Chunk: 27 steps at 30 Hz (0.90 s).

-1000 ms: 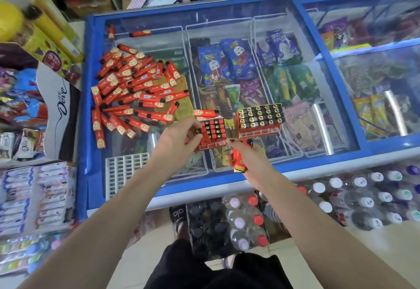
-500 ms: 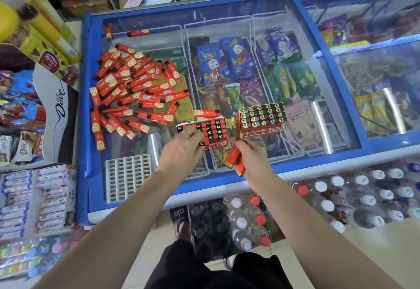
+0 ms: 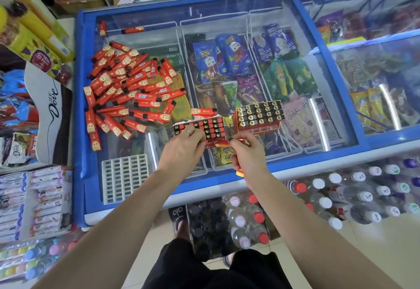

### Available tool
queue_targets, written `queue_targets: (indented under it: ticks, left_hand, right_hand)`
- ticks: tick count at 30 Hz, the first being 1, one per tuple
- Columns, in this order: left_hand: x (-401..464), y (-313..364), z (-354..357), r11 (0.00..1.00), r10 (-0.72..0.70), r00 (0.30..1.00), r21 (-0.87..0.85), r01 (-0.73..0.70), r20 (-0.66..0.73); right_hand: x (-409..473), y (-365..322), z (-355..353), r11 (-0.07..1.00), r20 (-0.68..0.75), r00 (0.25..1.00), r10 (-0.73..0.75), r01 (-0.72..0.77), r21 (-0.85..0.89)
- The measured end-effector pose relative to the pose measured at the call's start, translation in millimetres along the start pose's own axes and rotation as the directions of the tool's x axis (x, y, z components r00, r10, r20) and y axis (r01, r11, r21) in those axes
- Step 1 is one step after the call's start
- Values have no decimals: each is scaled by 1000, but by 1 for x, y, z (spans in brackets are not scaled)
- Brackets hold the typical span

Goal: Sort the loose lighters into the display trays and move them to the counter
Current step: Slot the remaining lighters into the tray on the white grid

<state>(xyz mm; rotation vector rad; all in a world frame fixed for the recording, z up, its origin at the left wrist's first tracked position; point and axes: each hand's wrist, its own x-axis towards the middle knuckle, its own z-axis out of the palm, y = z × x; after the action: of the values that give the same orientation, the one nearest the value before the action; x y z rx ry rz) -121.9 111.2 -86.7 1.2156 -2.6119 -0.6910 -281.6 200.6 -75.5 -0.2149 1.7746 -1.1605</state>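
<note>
A heap of loose red lighters [image 3: 127,88] lies on the glass lid of a blue chest freezer [image 3: 79,106]. Near the lid's front stand two red display trays. The nearer tray [image 3: 211,127] is partly filled, and my left hand [image 3: 184,150] grips its front edge. The tray to its right [image 3: 259,113] is full of lighters. My right hand [image 3: 245,154] holds a few lighters [image 3: 239,172] in the palm and pinches one at the nearer tray's right corner. A single lighter [image 3: 203,111] lies just behind that tray.
An empty white grid tray [image 3: 125,179] lies on the lid at front left. Two stray lighters [image 3: 133,30] rest at the back of the lid. Bottled drinks [image 3: 318,197] stand on the floor below the freezer. Snack racks [image 3: 27,197] crowd the left side.
My right hand has risen from beside the tray to its right corner, bringing one lighter up to it. My left hand has slid slightly along the tray's front.
</note>
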Motion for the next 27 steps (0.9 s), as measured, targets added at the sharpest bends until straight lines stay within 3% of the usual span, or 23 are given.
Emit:
queue_targets:
  ticks: [7,14,20,27]
  left_hand:
    - [4,-1,1,1000,-23,1000,-12,23,6]
    - [3,-1,-2,995,-67,997,-71,70,42]
    - [0,-7,0,981,-113,992,-149,121,63]
    - [1,-12,1,967,-135,987,-204,151,90]
  right_hand:
    - [1,4,10,998,44,998,-51,53,-37]
    - [6,14,18,964,88,987,-134,150,-220]
    - [8,18,28,987,101,993,-67,81,-140]
    - [11,18,31,994,98,989,107,-109,19]
